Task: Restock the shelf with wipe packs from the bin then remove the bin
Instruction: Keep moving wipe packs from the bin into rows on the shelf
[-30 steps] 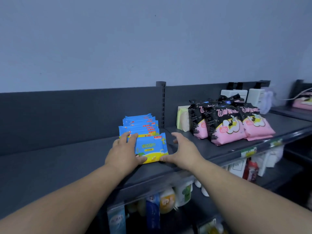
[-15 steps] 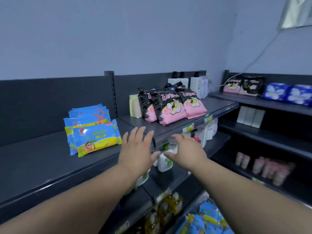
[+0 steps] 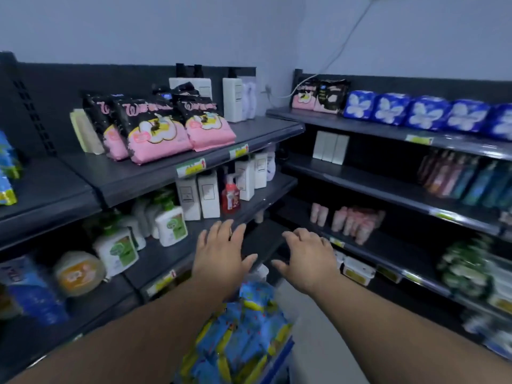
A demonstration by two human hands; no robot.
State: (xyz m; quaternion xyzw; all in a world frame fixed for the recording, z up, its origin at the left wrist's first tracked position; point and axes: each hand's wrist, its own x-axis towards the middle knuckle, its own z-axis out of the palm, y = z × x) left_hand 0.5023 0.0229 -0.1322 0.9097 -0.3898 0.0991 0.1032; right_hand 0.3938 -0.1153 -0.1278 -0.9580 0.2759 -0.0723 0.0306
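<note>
Blue and yellow wipe packs (image 3: 243, 336) fill a blue-rimmed bin (image 3: 279, 361) low in the middle, below my forearms. My left hand (image 3: 221, 253) hovers above the packs with fingers spread, holding nothing. My right hand (image 3: 307, 259) is beside it with fingers loosely bent, also holding nothing. The row of wipe packs placed on the top shelf (image 3: 7, 173) shows only at the far left edge. The dark top shelf (image 3: 41, 189) runs to the left.
Pink and black packs (image 3: 155, 126) lie on the upper shelf. Soap bottles (image 3: 171, 225) and white boxes (image 3: 199, 198) stand on the shelf below. A second rack at the right holds blue packs (image 3: 415, 112) and tubes (image 3: 352, 220). Grey floor (image 3: 318, 342) shows beside the bin.
Both hands have left the shelved wipe packs and dropped down over the bin. My view has swung right and downward, so the shelved row has slid to the left edge.
</note>
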